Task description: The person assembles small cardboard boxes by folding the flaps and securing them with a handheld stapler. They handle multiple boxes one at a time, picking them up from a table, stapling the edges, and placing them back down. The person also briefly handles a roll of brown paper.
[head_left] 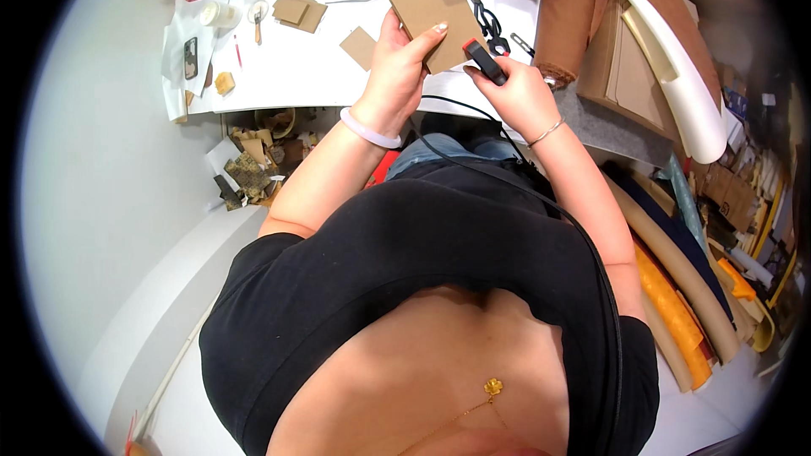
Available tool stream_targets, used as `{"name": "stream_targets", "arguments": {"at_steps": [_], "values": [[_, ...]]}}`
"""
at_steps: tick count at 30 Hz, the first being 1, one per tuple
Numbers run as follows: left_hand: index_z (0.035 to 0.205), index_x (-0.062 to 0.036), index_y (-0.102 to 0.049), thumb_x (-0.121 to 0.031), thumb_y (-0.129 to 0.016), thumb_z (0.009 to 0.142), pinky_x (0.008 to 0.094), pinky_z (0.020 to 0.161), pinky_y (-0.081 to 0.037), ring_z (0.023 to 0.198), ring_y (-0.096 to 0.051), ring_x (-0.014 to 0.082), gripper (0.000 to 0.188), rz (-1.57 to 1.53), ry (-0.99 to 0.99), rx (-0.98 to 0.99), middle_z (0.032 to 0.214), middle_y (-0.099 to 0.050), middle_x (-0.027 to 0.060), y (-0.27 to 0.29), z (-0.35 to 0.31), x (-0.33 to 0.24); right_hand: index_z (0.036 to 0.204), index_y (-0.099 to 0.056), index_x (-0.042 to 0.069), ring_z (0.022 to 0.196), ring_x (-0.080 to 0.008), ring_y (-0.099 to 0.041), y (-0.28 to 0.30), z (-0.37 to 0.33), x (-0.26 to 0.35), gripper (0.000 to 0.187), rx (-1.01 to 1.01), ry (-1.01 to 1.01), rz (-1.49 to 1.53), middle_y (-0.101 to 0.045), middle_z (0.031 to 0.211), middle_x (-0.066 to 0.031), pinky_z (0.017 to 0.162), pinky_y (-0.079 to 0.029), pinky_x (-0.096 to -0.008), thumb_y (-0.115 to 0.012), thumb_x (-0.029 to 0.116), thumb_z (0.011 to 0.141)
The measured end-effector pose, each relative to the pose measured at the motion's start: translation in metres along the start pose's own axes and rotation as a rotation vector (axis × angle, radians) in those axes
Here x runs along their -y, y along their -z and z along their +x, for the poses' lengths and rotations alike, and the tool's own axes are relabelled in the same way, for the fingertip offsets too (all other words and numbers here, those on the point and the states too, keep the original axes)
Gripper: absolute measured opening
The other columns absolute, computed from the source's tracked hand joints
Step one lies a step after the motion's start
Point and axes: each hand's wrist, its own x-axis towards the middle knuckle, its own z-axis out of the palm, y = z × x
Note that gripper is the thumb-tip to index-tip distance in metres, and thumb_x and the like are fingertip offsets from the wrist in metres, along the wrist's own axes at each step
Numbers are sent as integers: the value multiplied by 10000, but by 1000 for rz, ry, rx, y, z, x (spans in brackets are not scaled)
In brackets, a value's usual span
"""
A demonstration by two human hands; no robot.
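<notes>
We see a flat brown cardboard piece (432, 17) held above a white table (312, 67), pinched along its lower edge by the left hand (399, 63); it looks light, stiff and easily creased. Just beside it, the right hand (515, 95) grips a black-and-red clamp handle (484, 61), with black scissors (488, 21) just beyond.

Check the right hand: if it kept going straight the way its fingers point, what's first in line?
Likely the brown cardboard piece held by the left hand. The right hand grips a black-and-red clamp aimed at its lower edge; depth is unclear.
</notes>
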Motion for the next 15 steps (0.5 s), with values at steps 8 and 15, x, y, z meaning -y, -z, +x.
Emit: {"name": "stream_targets", "arguments": {"at_steps": [8,15], "values": [[1372,-3,-379,-6,-640,926,358,965,-540,1161,-613,231,517,-25,27,-14,1275,-586,141,1,3,3,1131,-657,3,890,-244,-673,8,2,-16,564,142,-25,177,-691,920,-140,792,-517,-341,-689,507,881],[1371,-42,-416,-2,-633,929,374,1003,-514,1190,-592,252,494,-165,-7,-224,1287,-570,128,-1,11,25,1463,-420,13,1235,-247,-544,-35,-10,-17,684,21,-346,1229,-555,1313,-96,1033,-454,-421,-700,365,947]]}}
